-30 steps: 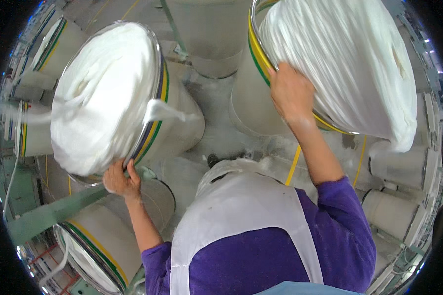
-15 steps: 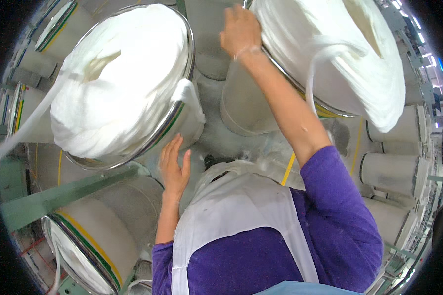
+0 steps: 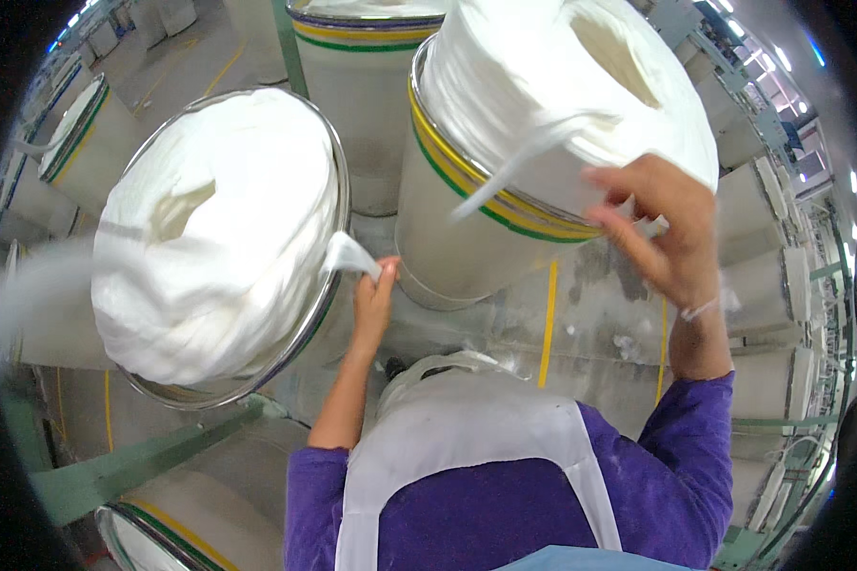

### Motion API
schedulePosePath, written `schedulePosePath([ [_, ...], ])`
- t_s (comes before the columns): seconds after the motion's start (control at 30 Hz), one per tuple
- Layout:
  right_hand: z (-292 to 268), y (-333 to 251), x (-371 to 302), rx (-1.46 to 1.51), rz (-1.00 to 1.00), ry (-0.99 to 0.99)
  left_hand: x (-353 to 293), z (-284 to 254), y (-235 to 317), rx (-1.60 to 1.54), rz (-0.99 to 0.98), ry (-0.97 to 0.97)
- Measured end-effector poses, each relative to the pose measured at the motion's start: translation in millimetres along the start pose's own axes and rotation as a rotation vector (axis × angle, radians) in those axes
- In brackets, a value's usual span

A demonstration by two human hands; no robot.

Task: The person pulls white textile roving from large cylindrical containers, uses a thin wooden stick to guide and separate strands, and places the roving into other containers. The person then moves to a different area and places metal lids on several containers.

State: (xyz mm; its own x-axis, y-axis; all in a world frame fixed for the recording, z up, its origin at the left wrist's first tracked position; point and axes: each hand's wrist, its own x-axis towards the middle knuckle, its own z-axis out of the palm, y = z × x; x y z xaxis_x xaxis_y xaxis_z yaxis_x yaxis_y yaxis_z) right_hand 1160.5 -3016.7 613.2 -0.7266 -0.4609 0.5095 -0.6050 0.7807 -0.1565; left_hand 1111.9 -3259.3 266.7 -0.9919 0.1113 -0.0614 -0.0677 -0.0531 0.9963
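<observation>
Left hand [image 3: 375,288]: thumb and fingers pinched narrow on a white sliver end [image 3: 348,254], which hangs over the near right edge of the left can [image 3: 344,181]. That can is heaped with coiled white fibre [image 3: 248,181], hollow in the middle.

Right hand [image 3: 665,228]: raised in front of the right can [image 3: 448,228], fingers half curled, small gap between thumb and index tips. White tuft [image 3: 655,226] shows among the fingers; blurred, can't tell whether they grip it. Right can carries yellow and green bands and its own tall fibre coil [image 3: 533,67]. Loose strand [image 3: 519,164] hangs off that coil, left of the right hand, well apart from the left one. Banded third can [image 3: 362,105] stands behind, between both.
</observation>
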Motion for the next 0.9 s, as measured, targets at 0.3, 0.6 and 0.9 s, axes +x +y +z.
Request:
schedulePosePath([
  [0.3, -3, 55, 29, -0.303, 0.094, -0.021, -81, -3, -33, 0.163, 0.009, 0.389],
  [0.6, 35, 13, -69, 0.260, -0.362, -0.024, -77, 10, 121, 0.089, 0.470, 0.445],
  [0.9, 140, 40, -169, 0.626, 0.021, -0.401, -31, 124, 204, 0.081, -0.006, -0.506],
])
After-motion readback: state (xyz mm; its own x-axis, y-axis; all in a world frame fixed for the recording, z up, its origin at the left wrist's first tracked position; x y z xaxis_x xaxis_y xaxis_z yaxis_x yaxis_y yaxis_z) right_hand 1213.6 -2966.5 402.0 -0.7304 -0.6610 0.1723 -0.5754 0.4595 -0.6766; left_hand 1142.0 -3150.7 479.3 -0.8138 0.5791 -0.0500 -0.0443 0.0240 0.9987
